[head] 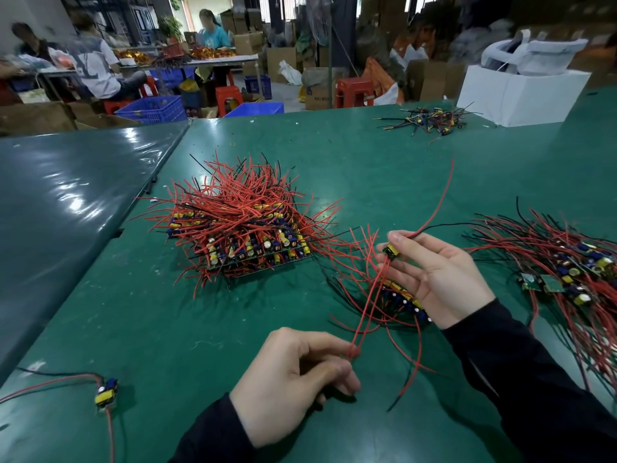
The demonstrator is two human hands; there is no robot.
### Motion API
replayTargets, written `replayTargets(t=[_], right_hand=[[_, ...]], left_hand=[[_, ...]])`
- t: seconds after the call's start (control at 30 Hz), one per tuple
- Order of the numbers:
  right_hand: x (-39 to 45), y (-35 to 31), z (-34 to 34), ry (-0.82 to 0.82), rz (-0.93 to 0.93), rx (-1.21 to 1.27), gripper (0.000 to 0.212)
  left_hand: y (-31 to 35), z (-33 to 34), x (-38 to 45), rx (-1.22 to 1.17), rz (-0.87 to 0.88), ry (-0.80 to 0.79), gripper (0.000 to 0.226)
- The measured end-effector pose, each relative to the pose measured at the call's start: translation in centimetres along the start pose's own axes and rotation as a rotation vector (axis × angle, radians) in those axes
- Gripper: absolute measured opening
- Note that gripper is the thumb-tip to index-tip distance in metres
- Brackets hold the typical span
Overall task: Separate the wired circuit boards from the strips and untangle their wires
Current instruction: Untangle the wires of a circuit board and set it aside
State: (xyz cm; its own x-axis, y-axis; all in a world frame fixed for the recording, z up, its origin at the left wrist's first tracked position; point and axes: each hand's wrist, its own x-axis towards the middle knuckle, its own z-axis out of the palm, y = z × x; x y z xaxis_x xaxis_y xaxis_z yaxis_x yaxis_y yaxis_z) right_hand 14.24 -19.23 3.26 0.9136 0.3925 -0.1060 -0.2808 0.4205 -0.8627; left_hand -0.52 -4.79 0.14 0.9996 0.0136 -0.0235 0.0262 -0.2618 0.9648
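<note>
Nearest the camera, low on the green table [160, 329]: left hand [290, 372], dark sleeve, fingers curled, pinching the ends of two red wires [365, 305] between thumb and fingertips.

At the near left edge — one separated circuit board [107, 390], yellow and blue parts, its red and black leads trailing left and toward the camera.

Right of centre, raised above the table: right hand [434, 269], palm up, fingers loosely bent, thumb and forefinger pinching a small wired board [391, 251]. The two red wires run from this board down to the left hand; further red and black leads rise from it up and to the right.

Beneath the right hand: a strip of boards [405, 297], wires fanned out around it.

Right edge: pile of loose wired boards [574, 269], red leads mostly.

Centre, farther back: stack of board strips [247, 235] under a dense tangle of red wire.

Far right: small heap of mixed wires [430, 121] beside a white box [521, 95].

Beyond the table — seated people, blue crates, red stools, cartons.
</note>
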Motion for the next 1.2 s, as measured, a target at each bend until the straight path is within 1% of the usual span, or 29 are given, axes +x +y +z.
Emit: replayTargets(t=[0.07, 0.13, 0.27, 0.33, 0.4, 0.53, 0.83, 0.93, 1.03, 1.13, 1.2], right_hand=[[0.0, -0.1, 0.0, -0.021, 0.020, 0.000, 0.016], [0.0, -0.2, 0.0, -0.028, 0.037, 0.004, 0.017], [-0.1, 0.0, 0.3, -0.051, 0.087, -0.005, 0.018], [-0.3, 0.4, 0.5, -0.069, 0.119, -0.014, 0.022], [-0.2, 0.3, 0.5, -0.060, 0.130, 0.000, 0.025], [0.2, -0.3, 0.0, -0.001, 0.095, 0.072, 0.021], [0.6, -0.5, -0.5, 0.011, 0.078, 0.095, 0.018], [0.5, -0.2, -0.3, -0.004, 0.101, 0.066, 0.021], [0.3, 0.1, 0.0, -0.066, 0.172, 0.010, 0.022], [0.4, -0.2, -0.2, -0.088, 0.242, -0.011, 0.018], [0.5, -0.3, -0.4, -0.092, 0.238, -0.043, 0.019]], left_hand=[[0.1, 0.0, 0.0, 0.053, 0.033, -0.030, 0.018], [0.2, 0.0, 0.0, 0.117, 0.109, -0.027, 0.015], [0.8, 0.1, 0.1, 0.278, 0.384, -0.010, 0.013], [0.9, 0.2, 0.2, 0.318, 0.472, -0.012, 0.013], [0.6, 0.3, 0.3, 0.352, 0.475, -0.008, 0.012], [0.0, 0.5, 0.3, 0.411, 0.398, 0.025, 0.014], [-0.2, 0.5, 0.6, 0.463, 0.401, 0.082, 0.020], [-0.1, 0.5, 0.7, 0.529, 0.483, 0.034, 0.018], [0.0, 0.7, 0.8, 0.562, 0.558, -0.022, 0.013], [-0.2, 0.9, 0.9, 0.525, 0.539, -0.047, 0.012], [-0.4, 0.9, 0.9, 0.541, 0.523, -0.063, 0.011]])
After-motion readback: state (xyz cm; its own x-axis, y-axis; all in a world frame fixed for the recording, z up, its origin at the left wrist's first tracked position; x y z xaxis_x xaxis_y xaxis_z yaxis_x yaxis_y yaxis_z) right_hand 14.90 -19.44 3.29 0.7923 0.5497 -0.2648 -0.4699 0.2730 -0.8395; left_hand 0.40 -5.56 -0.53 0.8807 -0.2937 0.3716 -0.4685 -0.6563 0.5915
